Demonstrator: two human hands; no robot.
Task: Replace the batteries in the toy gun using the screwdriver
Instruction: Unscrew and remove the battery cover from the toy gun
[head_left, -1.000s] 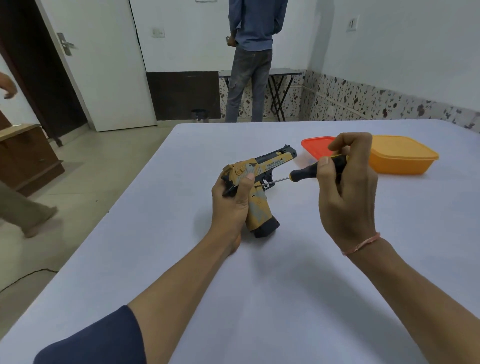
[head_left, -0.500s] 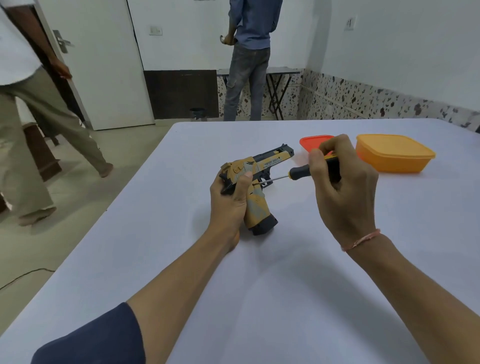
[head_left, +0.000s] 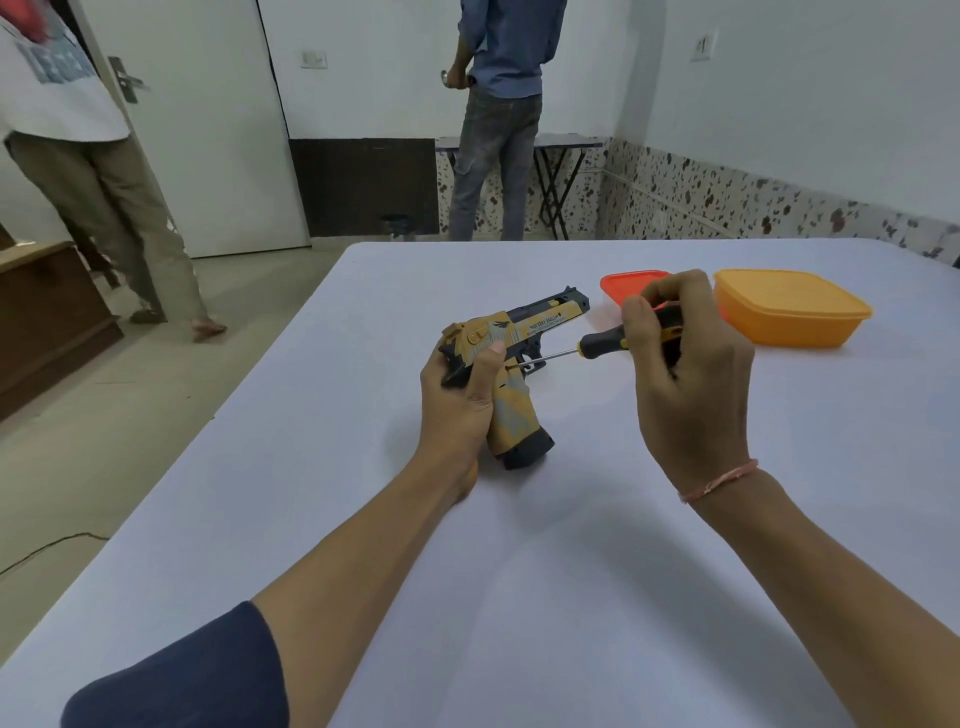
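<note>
We grip gun (head_left: 511, 374) in left hand (head_left: 457, 410), right hand (head_left: 685, 374) clasping screwdriver (head_left: 602, 344) at grip screw; next, likely steady turning.

Toy gun (head_left: 519, 379) on table (head_left: 571, 571); screwdriver (head_left: 597, 345) right; container (head_left: 789, 309) behind.

Dark navy sleeve (head_left: 182, 680) pushed up on the left arm, forearm bare. Right arm bare, thin pink thread bracelet (head_left: 719, 482) on wrist. No rings visible.
</note>
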